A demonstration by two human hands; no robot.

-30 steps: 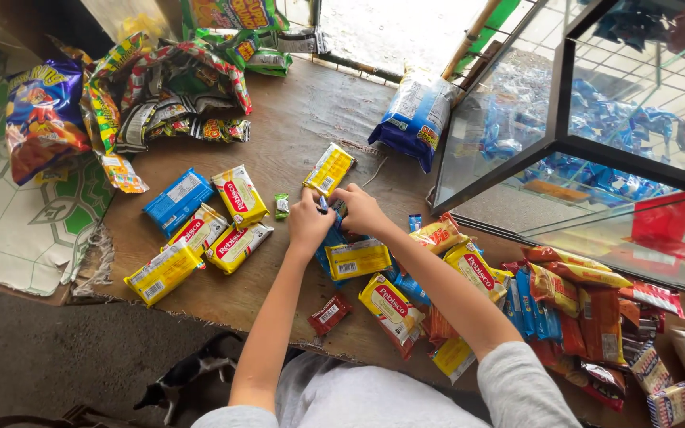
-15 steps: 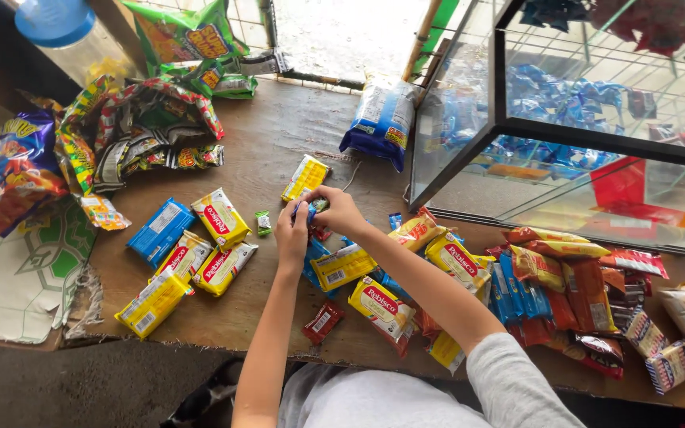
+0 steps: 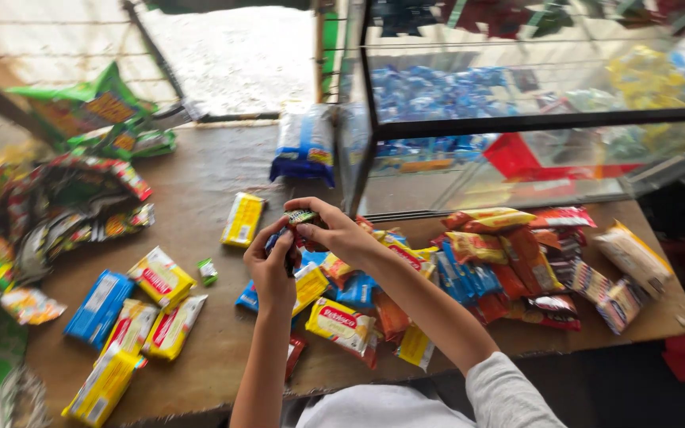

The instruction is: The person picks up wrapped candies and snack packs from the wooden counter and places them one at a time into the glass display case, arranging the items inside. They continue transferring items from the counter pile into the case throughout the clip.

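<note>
**Both hands on a small snack packet above a crowded counter**

Around my hands the brown table (image 3: 216, 178) is strewn with wrapped snacks. At nine o'clock lie yellow biscuit packs (image 3: 160, 276) beside a blue biscuit pack (image 3: 98, 307), with a small green sweet (image 3: 208, 271) just right of them. A single yellow pack (image 3: 243, 219) lies at eleven o'clock. At three o'clock a heap of red and orange snack packets (image 3: 517, 261) crowds the table's right end, and more yellow and blue packs (image 3: 342, 321) sit directly under my wrists, touching one another.

At twelve o'clock stands a blue-and-white bag (image 3: 304, 143), hard against a glass display case (image 3: 517, 123) whose black frame walls off the far right. Inside it, blurred blue packets (image 3: 430, 91) are piled. At ten o'clock hang strips of green and multicoloured sachets (image 3: 65, 202).

My left hand (image 3: 273, 265) and right hand (image 3: 334, 231) meet in the middle, fingers pinched on a small dark packet (image 3: 300, 217) with red and green print, held between the fingertips, lifted off the table, above the blue packs.
</note>
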